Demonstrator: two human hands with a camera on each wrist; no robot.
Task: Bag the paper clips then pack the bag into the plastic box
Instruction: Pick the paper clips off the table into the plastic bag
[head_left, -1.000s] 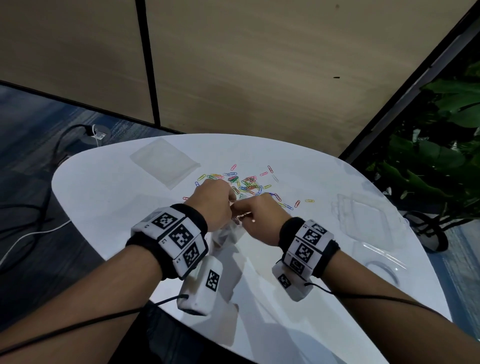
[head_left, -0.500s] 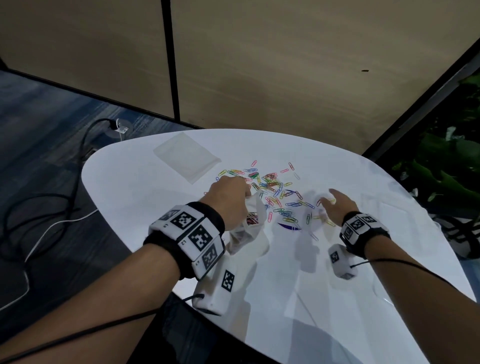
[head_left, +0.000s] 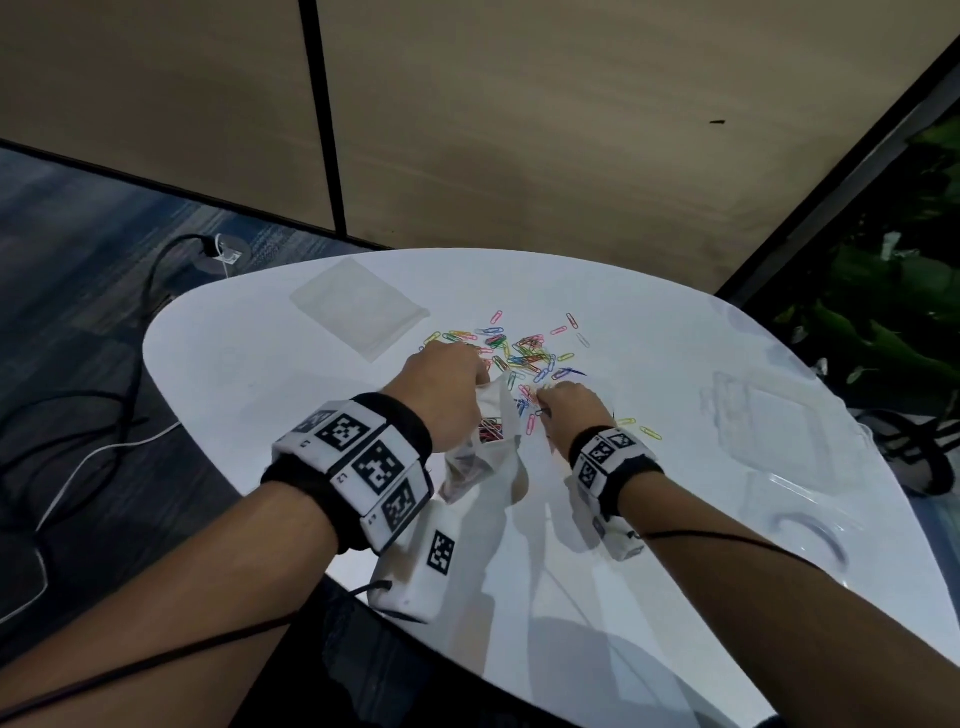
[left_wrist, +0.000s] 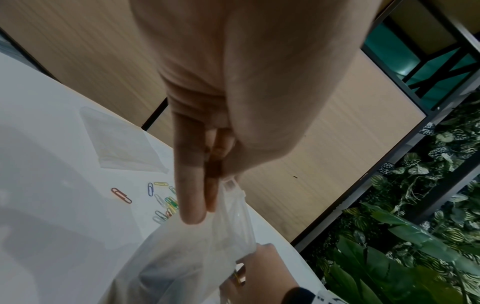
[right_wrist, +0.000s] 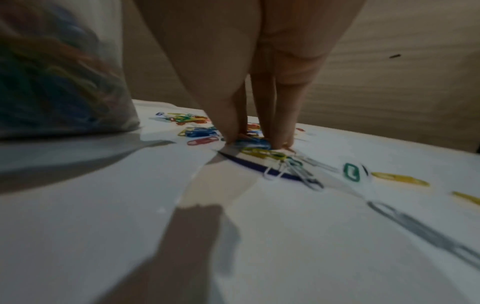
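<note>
A clear plastic bag (head_left: 488, 452) with some coloured clips inside stands on the white table (head_left: 260, 364). My left hand (head_left: 467, 379) pinches its top rim and holds it up; the left wrist view shows the left hand (left_wrist: 215, 197) gripping the bag (left_wrist: 192, 251). Loose paper clips (head_left: 519, 353) lie scattered just beyond. My right hand (head_left: 545, 402) is right of the bag, and its thumb and fingers (right_wrist: 231, 135) point down, closed round a small bunch of clips (right_wrist: 254, 143) on the table. The clear plastic box (head_left: 769, 431) lies at the right.
A stack of spare clear bags (head_left: 358, 312) lies at the table's far left. A second clear plastic piece (head_left: 805, 519) lies near the right edge. Cables run over the floor at the left, and plants stand beyond the table at the right.
The right hand left the bag, reached right to the clips, and has now come back left beside the bag with clips under its fingertips. The left hand keeps holding the bag.
</note>
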